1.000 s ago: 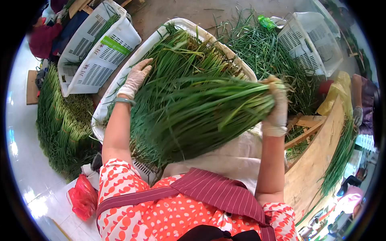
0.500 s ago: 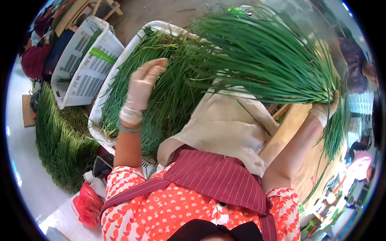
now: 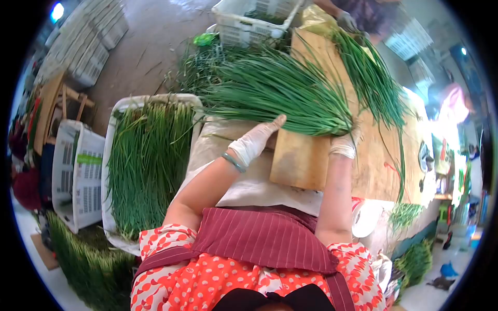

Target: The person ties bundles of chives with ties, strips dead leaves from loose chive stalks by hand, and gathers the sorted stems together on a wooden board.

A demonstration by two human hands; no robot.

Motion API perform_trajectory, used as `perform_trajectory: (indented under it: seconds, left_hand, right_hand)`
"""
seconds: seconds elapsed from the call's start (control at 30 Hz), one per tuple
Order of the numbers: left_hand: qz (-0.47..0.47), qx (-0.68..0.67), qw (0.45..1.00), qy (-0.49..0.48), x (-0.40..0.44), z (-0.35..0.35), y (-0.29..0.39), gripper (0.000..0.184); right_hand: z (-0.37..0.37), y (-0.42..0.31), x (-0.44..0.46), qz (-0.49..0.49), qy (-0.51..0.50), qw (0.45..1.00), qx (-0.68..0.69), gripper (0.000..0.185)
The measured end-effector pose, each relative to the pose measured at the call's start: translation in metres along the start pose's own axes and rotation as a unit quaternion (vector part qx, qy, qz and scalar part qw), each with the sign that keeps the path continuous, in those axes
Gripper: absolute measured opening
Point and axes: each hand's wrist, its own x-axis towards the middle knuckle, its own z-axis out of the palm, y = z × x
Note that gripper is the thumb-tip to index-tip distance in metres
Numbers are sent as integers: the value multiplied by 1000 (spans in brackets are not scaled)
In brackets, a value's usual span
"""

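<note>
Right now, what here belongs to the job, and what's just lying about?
Apparently part of the job: bunch of greens in the right hand; wooden board; basket of greens.

Apparently just lying about: green plastic; blue item, lower right.

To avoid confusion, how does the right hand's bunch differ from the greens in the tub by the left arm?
The bunch lies crosswise; the greens run front to back. The right hand grips the bunch; no hand touches the greens. The bunch fans out; the greens fill the tub. Both have long green leaves.
</note>
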Motion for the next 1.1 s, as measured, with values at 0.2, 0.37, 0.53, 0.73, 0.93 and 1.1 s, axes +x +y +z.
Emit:
perform_trajectory:
  seconds: [0.2, 0.37, 0.53, 0.73, 0.93, 1.1]
  left_hand:
    - [74, -179, 980, 47, 19, 2, 12, 64]
    - [121, -313, 941, 48, 25, 2, 12, 59]
    - [165, -387, 907, 3, 40, -14, 6, 62]
    - [136, -401, 905, -27, 57, -9, 16, 64]
    - [75, -410, 909, -7, 63, -13, 35, 51]
    - [257, -204, 945, -24, 28, 42, 91, 44]
  right_hand:
    - [-54, -52, -19, 0, -33, 958, -284, 35]
    - [-4, -134, -13, -113, -153, 775, -603, 43]
    - [41, -129, 63, 42, -145, 705, -693, 49]
    - [118, -31, 71, 228, -295, 562, -738, 70]
    - [141, 27, 22, 92, -445, 474, -754, 80]
    - [148, -13, -20, -24, -434, 632, -642, 91]
